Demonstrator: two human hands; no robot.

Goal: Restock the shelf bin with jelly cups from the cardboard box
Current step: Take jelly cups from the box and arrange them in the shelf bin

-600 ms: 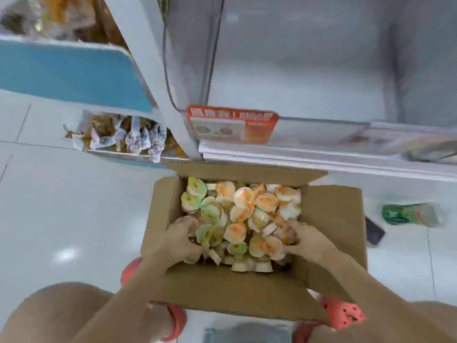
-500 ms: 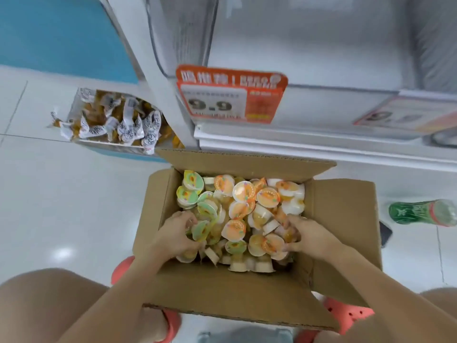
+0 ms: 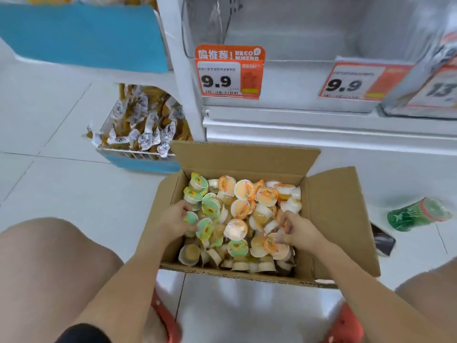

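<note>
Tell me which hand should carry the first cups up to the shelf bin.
Probably the right hand: it grips jelly cups and lies more nearly under the empty shelf bin; the left hand is further left.

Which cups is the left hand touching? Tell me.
Touching: the head view shows the left hand with fingers curled around green-lidded jelly cups at the box's left side.
</note>
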